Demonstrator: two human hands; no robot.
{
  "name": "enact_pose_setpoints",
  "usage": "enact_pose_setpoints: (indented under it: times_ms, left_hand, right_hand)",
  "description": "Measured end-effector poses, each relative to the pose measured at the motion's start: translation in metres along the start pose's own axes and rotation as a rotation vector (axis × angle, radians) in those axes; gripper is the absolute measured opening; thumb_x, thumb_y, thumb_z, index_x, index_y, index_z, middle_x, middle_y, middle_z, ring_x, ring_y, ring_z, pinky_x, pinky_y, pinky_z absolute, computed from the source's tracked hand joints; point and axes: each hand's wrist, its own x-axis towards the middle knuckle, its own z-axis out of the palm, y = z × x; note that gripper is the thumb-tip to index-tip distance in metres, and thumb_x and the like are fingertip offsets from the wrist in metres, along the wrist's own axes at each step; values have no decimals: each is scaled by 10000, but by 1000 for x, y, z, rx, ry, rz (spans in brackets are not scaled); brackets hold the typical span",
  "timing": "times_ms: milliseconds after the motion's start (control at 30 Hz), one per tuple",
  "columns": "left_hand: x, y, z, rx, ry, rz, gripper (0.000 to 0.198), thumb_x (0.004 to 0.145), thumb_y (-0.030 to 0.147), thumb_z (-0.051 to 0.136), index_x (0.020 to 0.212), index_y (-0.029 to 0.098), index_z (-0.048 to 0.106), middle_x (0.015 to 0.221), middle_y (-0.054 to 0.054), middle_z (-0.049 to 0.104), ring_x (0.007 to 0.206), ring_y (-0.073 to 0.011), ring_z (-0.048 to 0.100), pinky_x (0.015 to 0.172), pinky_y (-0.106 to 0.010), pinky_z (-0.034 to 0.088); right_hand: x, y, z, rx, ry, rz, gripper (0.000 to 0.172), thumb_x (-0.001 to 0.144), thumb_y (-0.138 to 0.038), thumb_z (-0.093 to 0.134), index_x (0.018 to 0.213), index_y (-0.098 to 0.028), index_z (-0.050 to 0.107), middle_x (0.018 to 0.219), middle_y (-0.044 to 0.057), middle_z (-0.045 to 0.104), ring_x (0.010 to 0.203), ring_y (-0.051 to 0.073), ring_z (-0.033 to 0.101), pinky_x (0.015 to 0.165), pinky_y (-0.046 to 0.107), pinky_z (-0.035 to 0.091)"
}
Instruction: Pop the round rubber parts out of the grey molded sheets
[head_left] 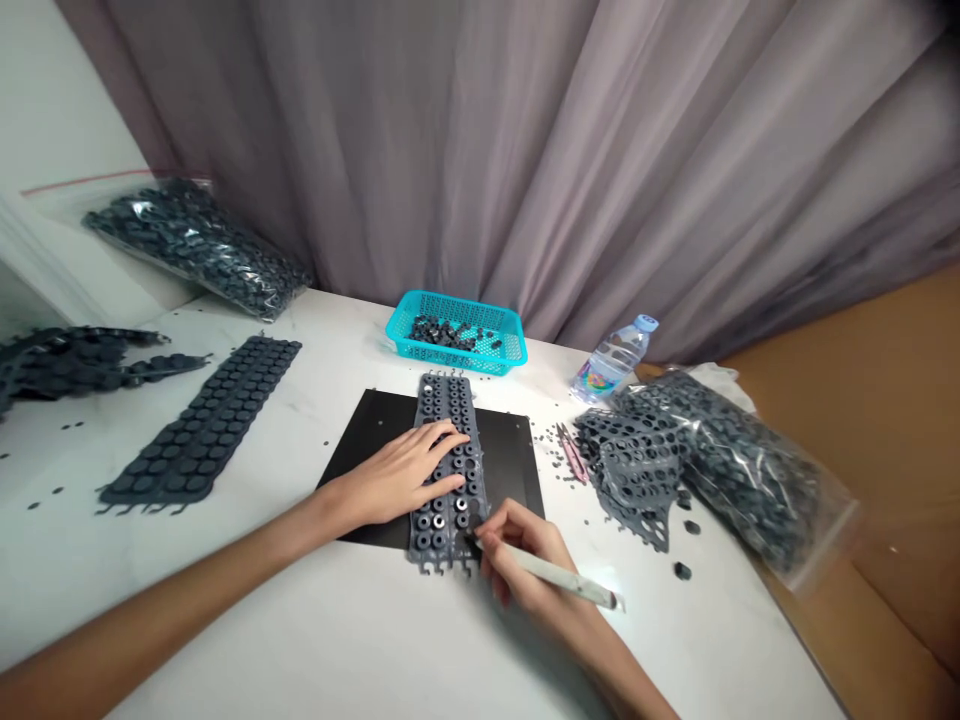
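Observation:
A dark grey rubber sheet point(439, 505) with rows of round ring-shaped parts lies lengthwise over a black mat point(517, 460). My left hand point(409, 465) rests flat across the sheet's middle, fingers spread. In my right hand point(521, 550) is a pale pen-like tool point(566, 577), held like a pencil. Its tip is at the sheet's near right corner, partly hidden by my fingers. The near right corner looks darker, without raised rings. Beyond the sheet stands a turquoise basket point(457, 298) holding small dark pieces.
Another studded sheet point(214, 420) lies at left, near a dark heap point(71, 365) and a filled plastic bag point(202, 245). At right are pink snips point(574, 458), punched sheets point(637, 465), a water bottle point(615, 358), another filled bag point(750, 470) and scattered bits.

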Motion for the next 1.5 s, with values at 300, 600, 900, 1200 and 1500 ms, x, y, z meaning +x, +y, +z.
enact_pose_setpoints:
  times_ms: [300, 600, 900, 1200, 1500]
  left_hand:
    - [26, -34, 4, 145, 34, -3, 665, 1046, 597, 347, 1599, 232, 290, 1659, -115, 314, 1526, -273, 321, 1237, -437, 301]
    - [22, -7, -20, 157, 96, 177, 400, 1067, 445, 422, 1363, 211, 555, 1385, -93, 577, 1349, -271, 492, 1162, -452, 365]
    - [-1, 16, -10, -220, -29, 44, 226, 1038, 320, 505, 1229, 248, 602, 1165, -35, 606, 994, -179, 660, 938, -315, 507]
    - [-2, 14, -9, -238, -32, 24, 203, 979, 238, 556, 1166, 242, 633, 1115, -21, 631, 965, -174, 663, 901, -298, 517]
    - [-4, 14, -10, -242, -17, 39, 263, 973, 221, 551, 1212, 236, 660, 1164, -39, 642, 1009, -182, 675, 965, -315, 527]
  right_hand:
    - [8, 2, -4, 20, 98, -35, 224, 1003, -398, 564, 909, -196, 542, 701, -20, 610, 475, 96, 540, 446, 209, 418]
    - [15, -9, -7, -40, 204, -105, 248, 1015, -430, 547, 929, -198, 560, 733, -1, 642, 529, 104, 570, 482, 212, 455]
    - [53, -18, -24, -24, 13, -80, 123, 945, -311, 575, 927, -190, 566, 706, -21, 629, 511, 99, 577, 455, 201, 469]
    - [48, -11, -14, 8, 43, -32, 95, 955, -294, 576, 945, -200, 572, 732, -22, 638, 535, 103, 587, 477, 205, 484]
    - [46, -8, -7, -33, 24, -11, 73, 952, -271, 572, 922, -205, 570, 724, -24, 622, 524, 94, 566, 454, 188, 468]
